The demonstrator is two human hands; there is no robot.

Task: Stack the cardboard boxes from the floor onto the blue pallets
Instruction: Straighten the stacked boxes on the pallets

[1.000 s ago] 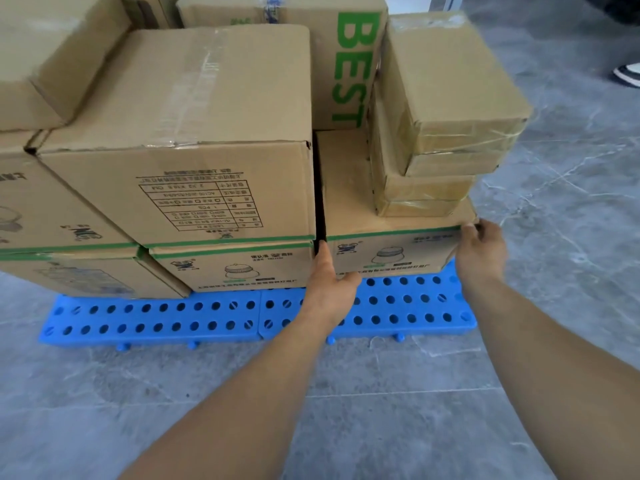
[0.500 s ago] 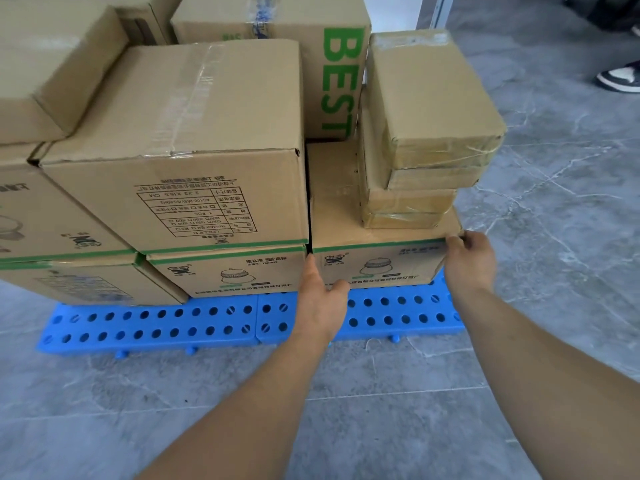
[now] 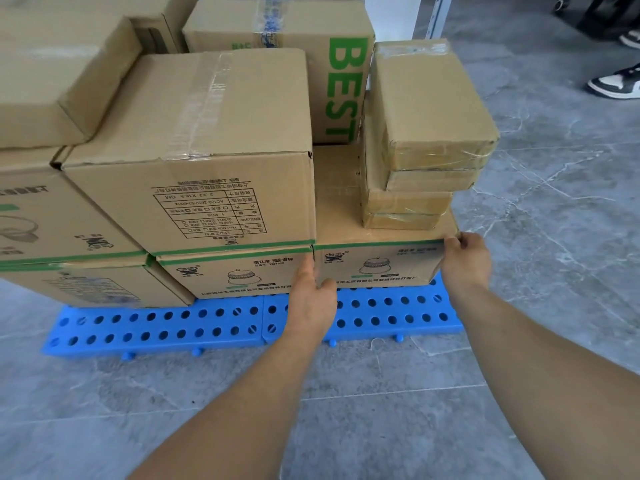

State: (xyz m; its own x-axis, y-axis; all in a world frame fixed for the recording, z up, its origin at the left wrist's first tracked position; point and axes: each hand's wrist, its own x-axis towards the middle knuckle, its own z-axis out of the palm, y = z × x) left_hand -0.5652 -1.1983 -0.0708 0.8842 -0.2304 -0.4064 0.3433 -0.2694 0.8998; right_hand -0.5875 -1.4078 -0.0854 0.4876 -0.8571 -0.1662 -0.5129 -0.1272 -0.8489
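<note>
A low cardboard box with a green stripe and a lamp drawing (image 3: 377,265) sits on the right blue pallet (image 3: 388,311). My left hand (image 3: 313,296) grips its front left corner, fingers in the gap beside the neighbouring box (image 3: 235,273). My right hand (image 3: 465,259) holds its front right top corner. Several small taped parcels (image 3: 426,133) are stacked on top of this box. A large taped box (image 3: 214,150) stands to the left on the lower row.
The left blue pallet (image 3: 156,327) carries more boxes, partly cut off at the left. A tall box printed BEST (image 3: 343,84) stands behind. Grey tiled floor (image 3: 346,410) lies in front. A person's shoe (image 3: 616,83) is at the far right.
Both hands stay on the low box's front corners. The view has shifted slightly, with the stack sitting a little lower and further left in frame.
</note>
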